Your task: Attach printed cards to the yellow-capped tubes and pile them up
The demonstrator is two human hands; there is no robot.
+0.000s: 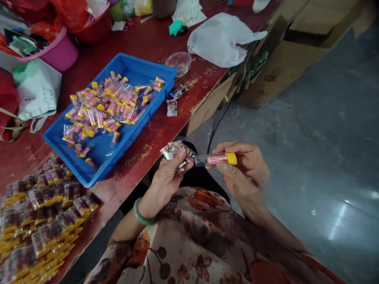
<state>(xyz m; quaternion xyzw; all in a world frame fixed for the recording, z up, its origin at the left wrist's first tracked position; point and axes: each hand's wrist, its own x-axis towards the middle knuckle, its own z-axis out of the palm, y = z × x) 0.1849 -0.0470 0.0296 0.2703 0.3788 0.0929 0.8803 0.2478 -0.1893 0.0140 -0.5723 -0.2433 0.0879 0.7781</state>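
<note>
Tube in hand: I have 1 clear tube (217, 159) between the 2 hands, lying nearly level, yellow end toward 3 o'clock and clear end toward 9, with pink contents showing near the yellow end.
Right fingers: on my feed the right hand (245, 169) holds that tube near its yellow end, thumb below and fingertips above.
Left fingers: the left hand (168, 175) pinches a bunch of small printed packets (174, 150), right by the tube's clear end; I cannot tell whether they touch it.
Rows, looks done: between 8 and 9 o'clock from the hands, many yellow-ended tubes (49, 197) lie stacked in layers on the desk (133, 157). Their contents look dark, so I judge these the finished lot.
Tray, looks left: at 10 o'clock the blue tray (142, 67) carries a loose heap of pink-filled tubes (121, 98), which I take as work not yet done. The heap is too jumbled for me to count.
Spare packets: at 11 o'clock, 2 small clusters of similar packets (171, 107) lie just beside the tray.
Progress: I'd call it well along, with plenty remaining; the held tube seems partway, no dark contents visible inside.
</note>
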